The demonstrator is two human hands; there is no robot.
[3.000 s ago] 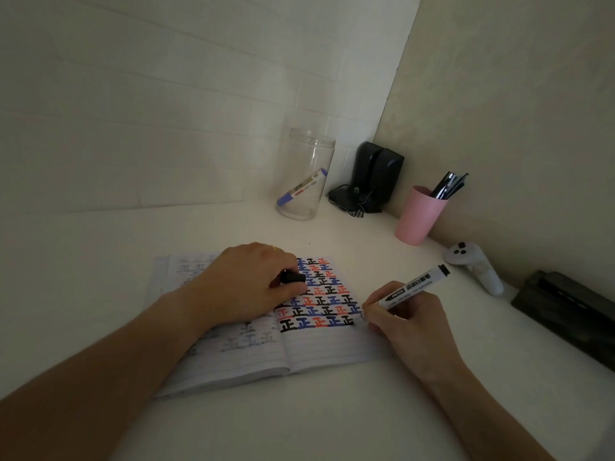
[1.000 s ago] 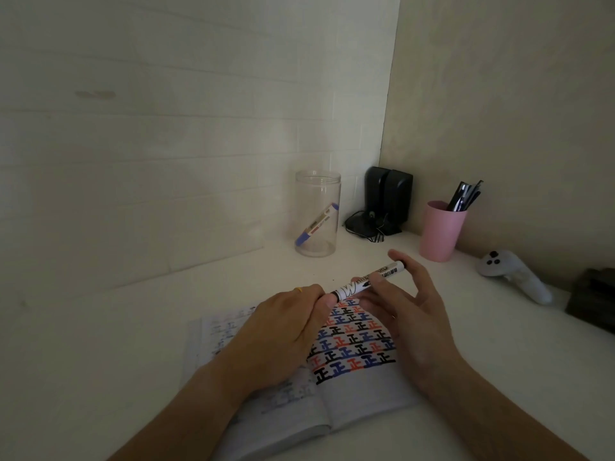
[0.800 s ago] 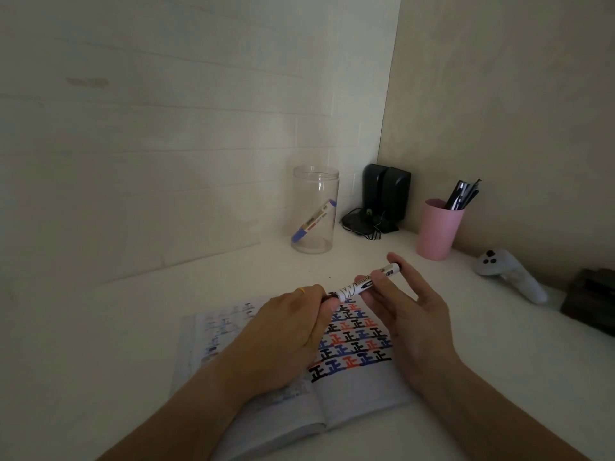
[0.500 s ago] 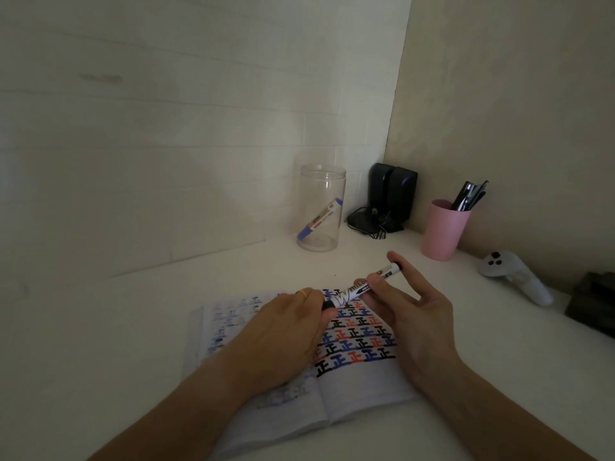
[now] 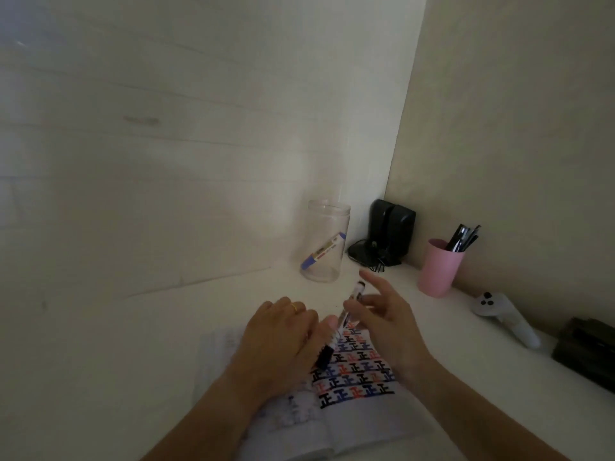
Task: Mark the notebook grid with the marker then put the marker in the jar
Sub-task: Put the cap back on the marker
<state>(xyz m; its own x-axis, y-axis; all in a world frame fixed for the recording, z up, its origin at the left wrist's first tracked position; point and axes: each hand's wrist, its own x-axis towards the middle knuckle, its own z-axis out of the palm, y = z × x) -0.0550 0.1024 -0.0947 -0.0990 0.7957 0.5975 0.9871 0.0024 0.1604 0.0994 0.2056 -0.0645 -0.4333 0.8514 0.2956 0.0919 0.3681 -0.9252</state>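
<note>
Right hand (image 5: 386,322) pinches the marker (image 5: 342,322), now swung steep above the notebook (image 5: 366,410); left hand (image 5: 276,337) has spread open.

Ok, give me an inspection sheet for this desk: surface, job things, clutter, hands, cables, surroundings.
Surface: white desk, dimly lit.
Job's things: open notebook, grid partly filled with black, blue and red marks; marker held above it; clear jar upright, a blue marker leaning inside.
Clutter: pink cup of pens, white controller, dark box.
Hands: right hand pinches the marker; left hand touches it with the thumb, grip unclear.
Cables: black cable bunched by the speakers.
Surroundings: white wall behind, beige wall at right.
</note>
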